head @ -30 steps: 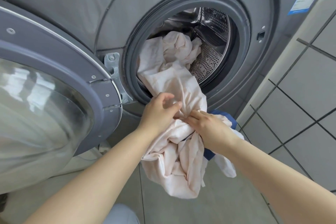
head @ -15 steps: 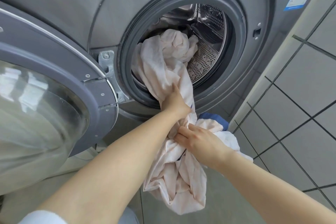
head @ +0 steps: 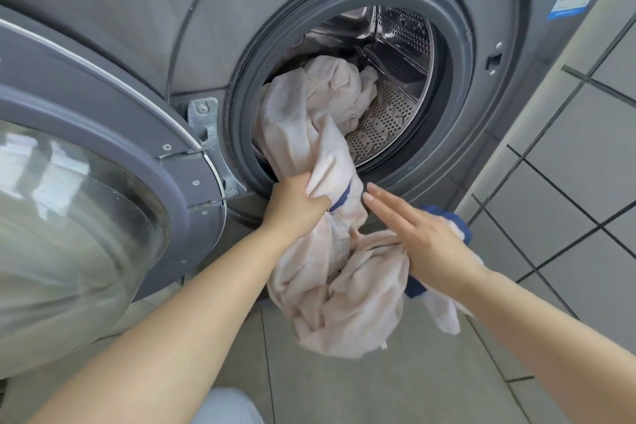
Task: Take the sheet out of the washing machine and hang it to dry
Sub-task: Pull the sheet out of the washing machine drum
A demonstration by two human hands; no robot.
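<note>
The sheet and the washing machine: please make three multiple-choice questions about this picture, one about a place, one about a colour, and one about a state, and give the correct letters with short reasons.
1. Where is the sheet?
A. All inside the drum
B. Partly in the drum, partly hanging out over the door seal
C. All on the floor

2. What colour is the trim on the pale pink sheet?
A. Dark blue
B. Red
C. Green

3. What is the state of the right hand?
A. Fingers straight, not curled round the cloth
B. Fist closed on the machine door
C. Out of view

Answers:
1 B: a bundle still lies in the drum while the rest hangs below the opening toward the floor.
2 A: a blue trim shows beside the left hand, whose grip holds the sheet.
3 A: its fingers reach out flat beside the sheet.
</note>
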